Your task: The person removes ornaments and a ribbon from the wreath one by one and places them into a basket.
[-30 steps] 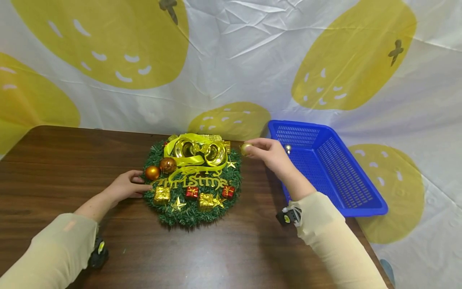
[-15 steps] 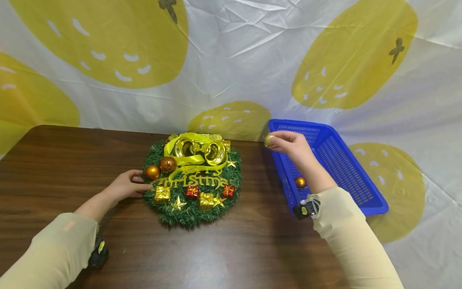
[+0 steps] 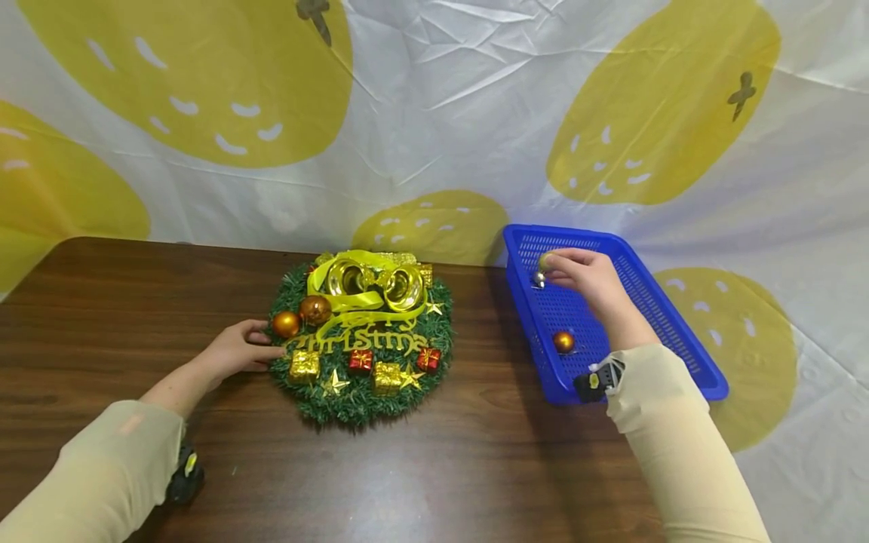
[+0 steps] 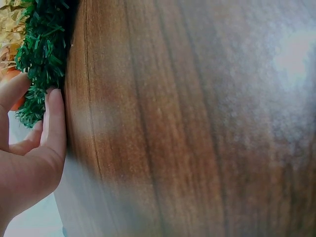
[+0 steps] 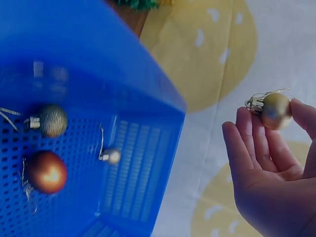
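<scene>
Thumb and fingertips of the right hand (image 5: 269,192) brought together in a pinch around a matte gold Christmas bauble (image 5: 275,111), metal cap and looped cord on the fingertip side; remaining fingers only lightly bent. Held, in the head view, over the far left part of a blue perforated plastic basket (image 3: 652,324). On the basket's mesh floor, a glossy orange bauble (image 3: 563,342), a textured grey-gold bauble (image 5: 53,120) just beside it, and a small pale bauble (image 5: 113,156) near one wall. Left of the basket and apart from it, a green tinsel Christmas wreath (image 3: 366,411), lying flat. At the wreath edge farthest from the basket, the left hand (image 3: 231,352), thumb and fingers on either side of the rim in a loose pinch. On the wreath, all left of the basket: gold bells (image 3: 402,290), yellow ribbon (image 3: 356,303), gold lettering (image 3: 370,342) partly covered, red and gold gift boxes (image 3: 387,378), gold stars (image 3: 335,384). Beneath the basket, a wood-grain table (image 3: 421,483); behind it, pale printed cloth (image 3: 448,121).
</scene>
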The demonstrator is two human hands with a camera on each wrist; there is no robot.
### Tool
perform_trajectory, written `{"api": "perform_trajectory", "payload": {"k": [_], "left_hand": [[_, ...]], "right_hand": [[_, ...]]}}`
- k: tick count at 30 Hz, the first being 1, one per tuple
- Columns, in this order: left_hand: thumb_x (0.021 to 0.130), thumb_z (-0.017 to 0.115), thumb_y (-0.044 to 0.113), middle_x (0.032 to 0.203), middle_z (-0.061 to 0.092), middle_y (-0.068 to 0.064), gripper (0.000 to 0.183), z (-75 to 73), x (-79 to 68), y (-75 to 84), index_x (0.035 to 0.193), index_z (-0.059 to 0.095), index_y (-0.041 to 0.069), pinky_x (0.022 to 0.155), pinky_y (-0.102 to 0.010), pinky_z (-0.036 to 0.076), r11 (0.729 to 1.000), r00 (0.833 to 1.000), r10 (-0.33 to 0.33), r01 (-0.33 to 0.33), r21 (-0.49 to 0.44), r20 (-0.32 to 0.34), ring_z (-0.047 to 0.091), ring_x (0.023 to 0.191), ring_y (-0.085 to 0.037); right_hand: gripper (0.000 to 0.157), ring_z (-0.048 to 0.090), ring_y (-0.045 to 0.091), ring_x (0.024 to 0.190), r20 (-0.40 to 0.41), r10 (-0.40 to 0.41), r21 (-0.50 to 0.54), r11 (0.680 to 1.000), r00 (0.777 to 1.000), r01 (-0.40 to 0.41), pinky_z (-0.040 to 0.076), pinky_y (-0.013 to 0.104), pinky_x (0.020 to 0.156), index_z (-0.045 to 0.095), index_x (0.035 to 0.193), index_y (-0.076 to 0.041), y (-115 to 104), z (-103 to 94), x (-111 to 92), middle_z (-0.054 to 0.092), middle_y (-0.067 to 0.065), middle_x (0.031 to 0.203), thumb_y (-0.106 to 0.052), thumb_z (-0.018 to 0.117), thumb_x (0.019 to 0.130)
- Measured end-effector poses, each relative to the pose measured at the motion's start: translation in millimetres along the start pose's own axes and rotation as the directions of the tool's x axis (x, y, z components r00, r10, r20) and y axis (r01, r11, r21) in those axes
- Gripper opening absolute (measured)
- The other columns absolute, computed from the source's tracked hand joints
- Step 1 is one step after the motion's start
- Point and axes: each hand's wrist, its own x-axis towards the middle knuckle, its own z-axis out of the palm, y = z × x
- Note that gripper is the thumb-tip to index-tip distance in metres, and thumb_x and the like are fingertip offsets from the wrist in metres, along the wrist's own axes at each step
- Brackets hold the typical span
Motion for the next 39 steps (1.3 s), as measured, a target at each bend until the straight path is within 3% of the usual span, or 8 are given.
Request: {"api": "perform_trajectory", "payload": {"k": [9,13,16,19,22,33,39], "left_hand": [[0.091,0.062,0.022,0.136,0.031,-0.038,0.082,0.1,-0.7,-0.4,0.144,0.011,-0.014,0.085,-0.037,0.057,1.0,1.0,0.004,-0.004,0.001,0.004,0.059,0.105,-0.031],[0.091,0.061,0.022,0.136,0.031,-0.038,0.082,-0.3,-0.2,-0.9,0.144,0.011,-0.014,0.084,-0.036,0.057,1.0,1.0,0.004,-0.004,0.004,0.005,0.059,0.104,-0.029],[0.091,0.061,0.022,0.135,0.03,-0.038,0.082,-0.6,0.3,-1.6,0.144,0.01,-0.014,0.085,-0.037,0.057,1.0,1.0,0.009,-0.009,0.003,0.008,0.059,0.105,-0.031],[0.091,0.061,0.021,0.136,0.03,-0.038,0.081,-0.9,0.6,-2.0,0.144,0.01,-0.014,0.085,-0.037,0.057,1.0,1.0,0.009,-0.009,0.0,0.008,0.059,0.106,-0.032],[0.091,0.061,0.022,0.136,0.031,-0.037,0.082,-0.5,1.3,-2.2,0.144,0.011,-0.014,0.085,-0.036,0.057,1.0,1.0,0.006,-0.006,-0.006,0.005,0.059,0.106,-0.031],[0.09,0.062,0.022,0.135,0.032,-0.037,0.082,0.7,0.8,-1.8,0.144,0.012,-0.013,0.085,-0.035,0.057,1.0,1.0,0.003,-0.003,-0.009,-0.004,0.057,0.108,-0.032],[0.091,0.061,0.021,0.135,0.032,-0.038,0.081,0.0,0.3,-1.6,0.144,0.012,-0.014,0.085,-0.037,0.057,1.0,1.0,0.015,-0.015,-0.001,0.003,0.058,0.106,-0.033]], "right_hand": [[0.012,0.066,0.001,0.068,-0.016,0.07,0.027,0.997,0.997,-0.07,0.056,0.013,0.071,0.064,0.082,-0.018,8,-21.6,0,0.069,-0.013,0.072,-0.011,0.061,0.09],[0.016,0.065,0.0,0.07,-0.022,0.106,-0.024,0.994,0.994,-0.106,0.055,0.012,0.071,0.065,0.078,-0.023,13,-27.1,1,0.068,-0.017,0.072,-0.013,0.062,0.09],[0.005,0.065,-0.001,0.072,-0.013,0.135,-0.104,0.985,0.991,-0.135,0.055,0.013,0.072,0.066,0.091,-0.014,17,-29.8,1,0.067,-0.02,0.072,-0.016,0.061,0.09],[0.033,0.063,-0.004,0.072,0.018,0.169,-0.187,0.969,0.985,-0.163,0.055,0.013,0.073,0.057,0.117,0.005,21,-31.8,0,0.065,-0.022,0.072,-0.016,0.059,0.091],[0.05,0.062,-0.005,0.071,0.049,0.209,-0.258,0.947,0.977,-0.19,0.054,0.013,0.073,0.045,0.127,0.017,25,-33.4,0,0.064,-0.022,0.072,-0.015,0.058,0.092],[0.046,0.063,0.0,0.072,0.1,0.319,-0.283,0.917,0.942,-0.281,0.056,0.017,0.072,0.043,0.126,0.019,32,-38.5,1,0.063,-0.016,0.073,-0.011,0.054,0.093],[0.051,0.063,-0.002,0.072,0.099,0.311,-0.288,0.918,0.945,-0.272,0.056,0.016,0.072,0.039,0.131,0.018,26,-35.2,0,0.063,-0.016,0.079,-0.014,0.054,0.094]]}}
